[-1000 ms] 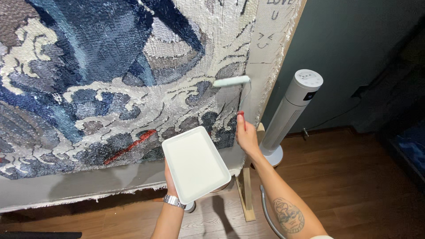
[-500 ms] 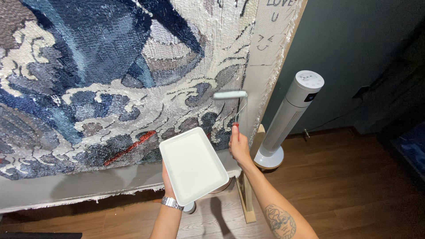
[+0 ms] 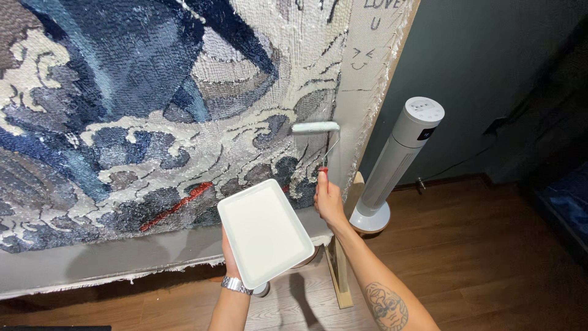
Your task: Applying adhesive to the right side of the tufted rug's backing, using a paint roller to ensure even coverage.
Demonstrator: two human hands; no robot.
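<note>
A large tufted rug stretched on a wooden frame fills the upper left and centre of the frame, its looped yarn back showing dark and pale blue swirls, cream wave lines, grey patches and one red streak low at the centre left; the cloth's bare off-white margin runs down its right edge, with handwriting and a small drawn face near the top centre right, and a frayed grey hem hangs along the bottom left. Behind it at the upper right stands a dull green wall, and brown wood-plank flooring covers the lower right. A tall white cylindrical tower fan on a round base stands just right of the frame's post. The left hand, wearing a metal wristwatch, is underneath a white rectangular plastic tray with a raised rim, holding it up tilted at the lower centre; its fingers are hidden beneath it. The right hand is closed around the red handle of a small paint roller, whose pale fuzzy sleeve lies horizontal against the rug near its right edge, above the tray.
</note>
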